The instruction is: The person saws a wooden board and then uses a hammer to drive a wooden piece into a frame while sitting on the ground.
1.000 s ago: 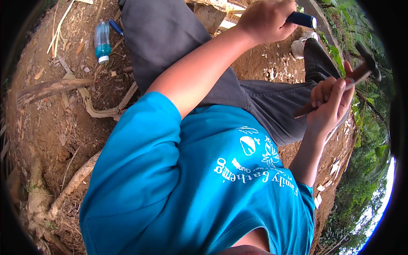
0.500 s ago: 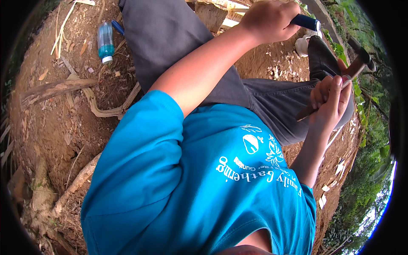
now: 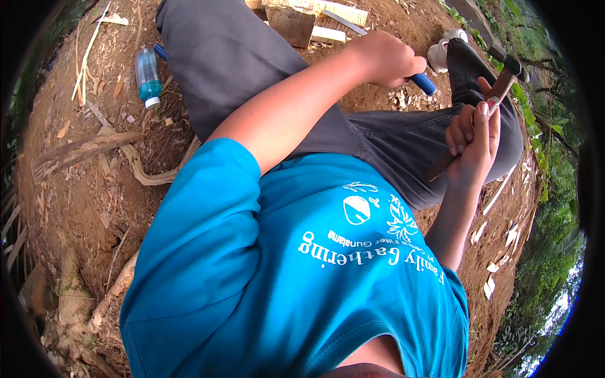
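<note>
My left hand [image 3: 387, 60] is closed round the blue handle [image 3: 423, 83] of a knife. Its long flat blade [image 3: 343, 22] points away to the upper left, beside some pieces of wood. On the right, above my bent leg, my right hand [image 3: 472, 129] grips a hammer by its brown handle [image 3: 441, 165]. The dark hammer head [image 3: 507, 60] sticks up past my fingers. Something small and pale, partly reddish, shows at the thumb tip; I cannot make out what it is.
A wooden block [image 3: 290, 26] and pale split pieces [image 3: 329, 34] lie beyond my left knee. A clear bottle [image 3: 148, 79] with teal liquid lies at the left, near a branch [image 3: 88, 151]. Wood chips [image 3: 490, 283] litter the brown soil. Green plants [image 3: 548, 252] border the right.
My left hand has come down slightly and turned, so the knife's blade now shows and its handle end points lower right. My right hand with the hammer has shifted slightly left.
</note>
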{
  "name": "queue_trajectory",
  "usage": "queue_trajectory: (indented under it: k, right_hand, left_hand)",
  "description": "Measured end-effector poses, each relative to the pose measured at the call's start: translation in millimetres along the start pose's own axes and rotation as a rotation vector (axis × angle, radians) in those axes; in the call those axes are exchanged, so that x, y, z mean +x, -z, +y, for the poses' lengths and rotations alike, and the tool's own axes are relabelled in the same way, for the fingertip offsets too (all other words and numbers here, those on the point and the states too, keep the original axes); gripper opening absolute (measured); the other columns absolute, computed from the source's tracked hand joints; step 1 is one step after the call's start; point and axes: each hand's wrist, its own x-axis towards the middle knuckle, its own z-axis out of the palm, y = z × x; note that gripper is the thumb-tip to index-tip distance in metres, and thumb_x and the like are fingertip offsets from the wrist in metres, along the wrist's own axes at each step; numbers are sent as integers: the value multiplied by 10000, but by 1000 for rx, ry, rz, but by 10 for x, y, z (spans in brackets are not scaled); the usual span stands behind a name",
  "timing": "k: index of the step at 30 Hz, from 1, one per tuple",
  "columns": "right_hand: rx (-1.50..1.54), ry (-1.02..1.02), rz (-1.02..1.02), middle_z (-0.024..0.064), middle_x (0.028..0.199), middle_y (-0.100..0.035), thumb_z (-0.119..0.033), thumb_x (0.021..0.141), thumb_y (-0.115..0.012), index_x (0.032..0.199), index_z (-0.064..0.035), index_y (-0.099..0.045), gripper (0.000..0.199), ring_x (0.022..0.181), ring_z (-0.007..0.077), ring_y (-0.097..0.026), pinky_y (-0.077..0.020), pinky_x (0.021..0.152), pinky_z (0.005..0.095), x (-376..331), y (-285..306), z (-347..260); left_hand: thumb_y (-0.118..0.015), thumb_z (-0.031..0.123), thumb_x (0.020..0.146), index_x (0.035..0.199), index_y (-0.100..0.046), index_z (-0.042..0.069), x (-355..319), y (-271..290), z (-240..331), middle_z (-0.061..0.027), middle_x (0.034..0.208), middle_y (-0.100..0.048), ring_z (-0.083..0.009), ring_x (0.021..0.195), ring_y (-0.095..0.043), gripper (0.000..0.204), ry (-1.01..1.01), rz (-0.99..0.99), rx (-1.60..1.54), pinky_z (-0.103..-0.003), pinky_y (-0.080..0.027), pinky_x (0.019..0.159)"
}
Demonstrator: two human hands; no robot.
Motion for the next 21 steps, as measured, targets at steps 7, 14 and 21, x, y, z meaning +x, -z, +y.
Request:
queue_trajectory:
  k: [7,14,21]
  right_hand:
    - [65,2,-37,-73,667,-346,-226,1103,-512,1458,-15,-485,415,511,7,-294,-248,424,195,-29,3,12]
    - [-131,165,-4,-21,774,-564,-119,953,-763,1229,0,-527,383,539,23,-476,-359,426,213,387,-402,294]
    - [-692,330,-219,219,920,-691,-208,805,-844,993,-37,-568,375,894,415,-690,-543,768,470,1148,-1256,919]
  left_hand:
    - [-770,206,791,922,-672,145,-40,75,91,-56,768,-706,-283,750,-731,174,-4,113,-18,-447,-578,622]
    - [-731,252,961,757,-550,53,7,1244,-391,-54,583,-566,-182,531,-603,338,324,1057,-317,-342,-469,502]
    - [-704,286,1005,796,-529,147,-472,1714,-879,85,590,-436,-40,442,-410,306,563,1298,-881,-237,-290,403]
